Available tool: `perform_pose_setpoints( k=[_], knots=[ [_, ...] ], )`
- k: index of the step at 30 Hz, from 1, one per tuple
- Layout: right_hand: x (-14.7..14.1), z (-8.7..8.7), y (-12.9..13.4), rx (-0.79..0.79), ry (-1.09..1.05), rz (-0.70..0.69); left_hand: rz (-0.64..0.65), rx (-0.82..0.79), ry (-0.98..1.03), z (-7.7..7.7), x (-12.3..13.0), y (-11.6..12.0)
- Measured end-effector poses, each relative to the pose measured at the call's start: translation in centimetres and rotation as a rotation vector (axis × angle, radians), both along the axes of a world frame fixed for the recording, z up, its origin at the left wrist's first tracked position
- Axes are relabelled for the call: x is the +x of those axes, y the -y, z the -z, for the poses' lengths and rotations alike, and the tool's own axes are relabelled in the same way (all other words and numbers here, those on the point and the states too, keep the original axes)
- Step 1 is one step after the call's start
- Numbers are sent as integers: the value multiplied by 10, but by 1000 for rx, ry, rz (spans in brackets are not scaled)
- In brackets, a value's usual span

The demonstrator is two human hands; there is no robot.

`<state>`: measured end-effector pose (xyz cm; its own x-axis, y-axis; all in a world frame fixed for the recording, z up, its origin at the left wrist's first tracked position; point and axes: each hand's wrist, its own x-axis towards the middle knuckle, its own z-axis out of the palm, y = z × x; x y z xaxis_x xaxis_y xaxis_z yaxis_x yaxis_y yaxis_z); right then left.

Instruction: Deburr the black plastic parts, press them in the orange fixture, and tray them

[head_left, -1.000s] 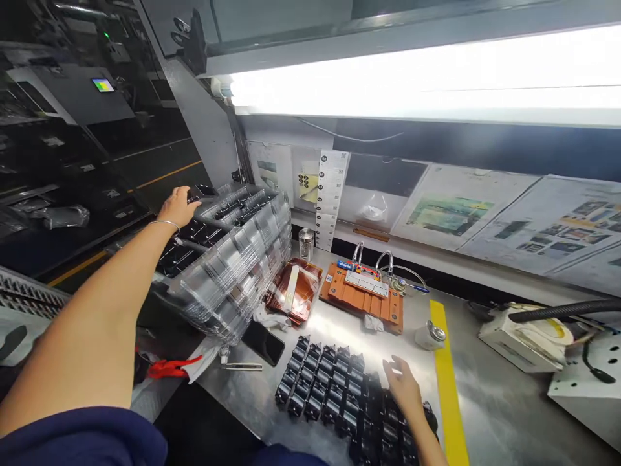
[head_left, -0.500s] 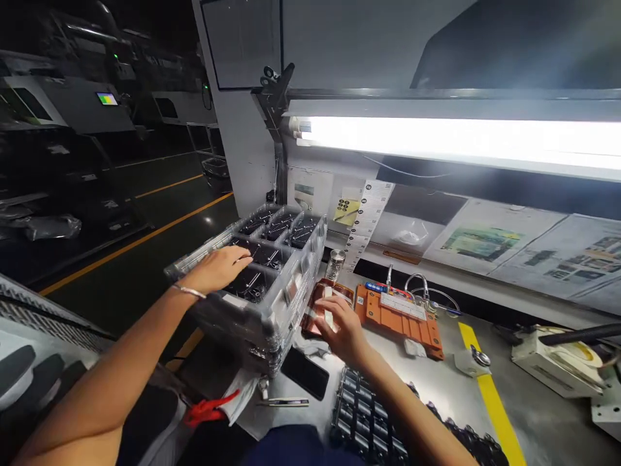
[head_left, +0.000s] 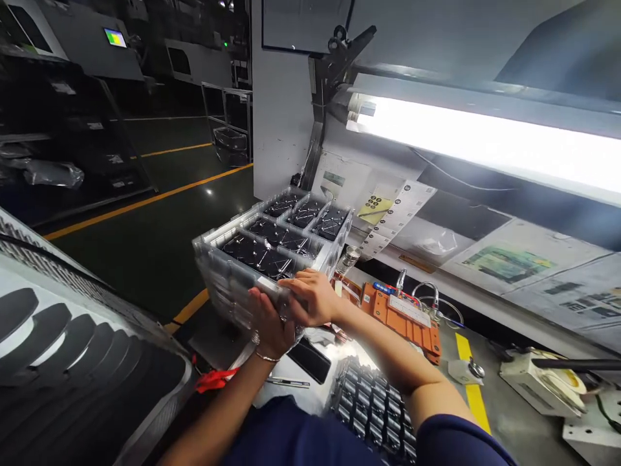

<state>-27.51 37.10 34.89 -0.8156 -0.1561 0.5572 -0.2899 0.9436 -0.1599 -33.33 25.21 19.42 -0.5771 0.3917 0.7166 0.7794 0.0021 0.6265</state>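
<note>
Trays point(head_left: 228, 291), clear and stacked, stand at the left of the bench point(head_left: 514, 414), and from my remote view both hands meet at their near-right corner. My right hand point(head_left: 317, 299) reaches across the top rim there, fingers bent over the edge; my left hand point(head_left: 272, 327) is just beside it, lower on the near wall, fingers pointing up. Both look to be in contact — but I can't tell whether either grip is closed on the plastic or merely resting. From the grip, the stack extends far and left, its long axis seeming to run near to far with a slant to the right. Neither hand is clearly closer. Black parts point(head_left: 257, 255) fill the top compartments. To the right, more black pieces point(head_left: 369, 401) lie in rows — a phone point(head_left: 310, 360) sits between them and the stack.
</note>
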Motion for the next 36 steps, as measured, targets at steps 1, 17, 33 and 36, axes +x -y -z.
perform_pose_setpoints(
  k=[1,17,33,36],
  knots=[
    [-1,-3,-1,-11,-7,-16,21,-29,91,2,0,0],
    [-32,-90,-22,-161,-324,79,228,100,619,-90,0,47],
    [115,-97,10,-178,-261,261,219,320,1572,-162,95,192],
    [118,-96,-60,-552,-108,478,191,399,1607,-160,125,241]
  ],
)
